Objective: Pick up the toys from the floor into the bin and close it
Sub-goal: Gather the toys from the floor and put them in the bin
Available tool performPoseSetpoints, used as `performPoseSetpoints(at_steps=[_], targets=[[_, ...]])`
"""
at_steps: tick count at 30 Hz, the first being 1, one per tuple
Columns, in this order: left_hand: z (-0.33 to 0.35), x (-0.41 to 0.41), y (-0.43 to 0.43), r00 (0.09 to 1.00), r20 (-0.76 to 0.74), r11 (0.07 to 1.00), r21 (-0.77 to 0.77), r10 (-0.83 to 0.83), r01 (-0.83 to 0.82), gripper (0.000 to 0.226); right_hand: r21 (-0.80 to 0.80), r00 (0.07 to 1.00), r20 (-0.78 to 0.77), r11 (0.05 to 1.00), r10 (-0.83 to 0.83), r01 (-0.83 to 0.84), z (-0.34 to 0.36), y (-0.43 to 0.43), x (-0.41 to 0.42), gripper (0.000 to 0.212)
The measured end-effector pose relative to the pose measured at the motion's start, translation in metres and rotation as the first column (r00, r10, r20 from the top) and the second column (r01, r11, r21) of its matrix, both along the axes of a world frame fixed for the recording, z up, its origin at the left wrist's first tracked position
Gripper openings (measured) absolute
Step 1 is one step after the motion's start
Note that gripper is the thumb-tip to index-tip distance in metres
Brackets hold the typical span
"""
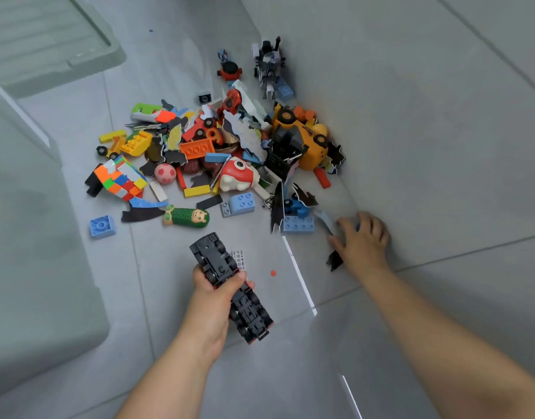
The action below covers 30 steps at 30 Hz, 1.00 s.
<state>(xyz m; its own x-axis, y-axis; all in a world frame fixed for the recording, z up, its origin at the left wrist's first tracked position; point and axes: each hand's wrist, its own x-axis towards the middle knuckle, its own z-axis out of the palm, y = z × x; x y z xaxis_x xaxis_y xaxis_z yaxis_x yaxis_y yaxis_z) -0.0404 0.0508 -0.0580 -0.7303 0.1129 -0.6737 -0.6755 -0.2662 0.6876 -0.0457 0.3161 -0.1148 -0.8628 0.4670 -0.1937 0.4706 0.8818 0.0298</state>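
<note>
While the toy pile (229,146) lies heaped on the floor (157,267) against the wall (441,116), I see my left hand (213,293) with fingers curled round an upturned black toy truck (217,261) just before the heap. My right hand (363,240) is at the pile's right edge, fingers spread over a flat card piece (326,221); whether they grip it I cannot tell. The bin (33,237) stands at left, its lid (48,40) beyond.

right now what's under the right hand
A black flat cutout sticks out from under the right hand, and a sliver of a blue piece shows between its fingers. The palm covers the rest, so whether it grips anything is unclear.
</note>
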Motion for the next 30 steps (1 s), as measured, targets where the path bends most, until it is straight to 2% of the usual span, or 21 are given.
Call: performPoseSetpoints(at_steps=[3, 6, 11, 13, 15, 17, 18, 19, 20, 21, 22, 24, 27, 30], targets=[[-0.004, 0.002, -0.002, 1.0, 0.008, 0.999, -0.03, 0.018, -0.018, 0.036, 0.103, 0.973, -0.213, 0.992, 0.088, -0.067, -0.009, 0.005, 0.016, 0.017], [-0.005, 0.003, -0.003, 0.998, 0.024, 0.999, -0.021, 0.05, -0.05, 0.038, 0.151, 0.956, -0.257, 0.983, 0.142, -0.105, -0.012, 0.014, 0.025, 0.024], [-0.016, 0.003, -0.006, 0.999, 0.005, 0.998, -0.045, 0.051, -0.05, 0.045, 0.022, 0.989, -0.121, 0.996, 0.091, -0.089, -0.008, 0.021, 0.021, 0.032], [-0.019, 0.005, -0.007, 0.998, 0.014, 0.997, -0.054, 0.057, -0.056, 0.044, -0.031, 0.98, -0.185, 0.996, 0.079, -0.087, 0.001, 0.017, 0.018, 0.031], [-0.022, 0.008, -0.009, 0.998, 0.032, 0.997, -0.047, 0.056, -0.054, 0.038, -0.118, 0.952, -0.305, 0.993, -0.031, -0.005, 0.013, 0.019, 0.017, 0.022], [-0.025, 0.01, -0.011, 0.997, 0.056, 0.998, -0.049, 0.051, -0.048, 0.03, -0.232, 0.926, -0.374, 0.972, -0.061, -0.03, 0.027, 0.023, 0.02, 0.022], [-0.026, 0.011, -0.012, 0.997, 0.067, 0.997, -0.059, 0.048, -0.044, 0.024, -0.329, 0.936, -0.342, 0.943, -0.078, -0.042, 0.034, 0.023, 0.025, 0.022], [-0.027, 0.012, -0.013, 0.996, 0.073, 0.997, -0.073, 0.044, -0.038, 0.021, -0.447, 0.966, -0.241, 0.894, -0.098, -0.021, 0.04, 0.02, 0.032, 0.026], [-0.029, 0.013, -0.013, 0.996, 0.078, 0.995, -0.089, 0.04, -0.033, 0.019, -0.526, 0.989, -0.116, 0.85, -0.094, 0.019, 0.04, 0.019, 0.039, 0.038], [-0.03, 0.013, -0.013, 0.996, 0.084, 0.994, -0.106, 0.036, -0.027, 0.019, -0.536, 0.999, -0.026, 0.844, -0.046, 0.025, 0.037, 0.018, 0.047, 0.053], [-0.031, 0.014, -0.013, 0.995, 0.089, 0.992, -0.122, 0.034, -0.023, 0.018, -0.496, 0.999, 0.032, 0.868, 0.019, 0.0, 0.029, 0.018, 0.052, 0.063], [-0.034, 0.016, -0.014, 0.995, 0.093, 0.99, -0.138, 0.03, -0.017, 0.019, -0.376, 0.986, 0.084, 0.921, 0.142, -0.101, 0.014, 0.018, 0.058, 0.067], [-0.035, 0.017, -0.014, 0.996, 0.092, 0.99, -0.143, 0.019, -0.006, 0.028, -0.249, 0.977, 0.085, 0.954, 0.194, -0.168, 0.005, 0.018, 0.059, 0.05], [-0.037, 0.018, -0.016, 0.995, 0.101, 0.987, -0.159, 0.004, 0.012, 0.02, -0.225, 0.985, 0.105, 0.968, 0.139, -0.113, 0.008, 0.018, 0.053, 0.037]])
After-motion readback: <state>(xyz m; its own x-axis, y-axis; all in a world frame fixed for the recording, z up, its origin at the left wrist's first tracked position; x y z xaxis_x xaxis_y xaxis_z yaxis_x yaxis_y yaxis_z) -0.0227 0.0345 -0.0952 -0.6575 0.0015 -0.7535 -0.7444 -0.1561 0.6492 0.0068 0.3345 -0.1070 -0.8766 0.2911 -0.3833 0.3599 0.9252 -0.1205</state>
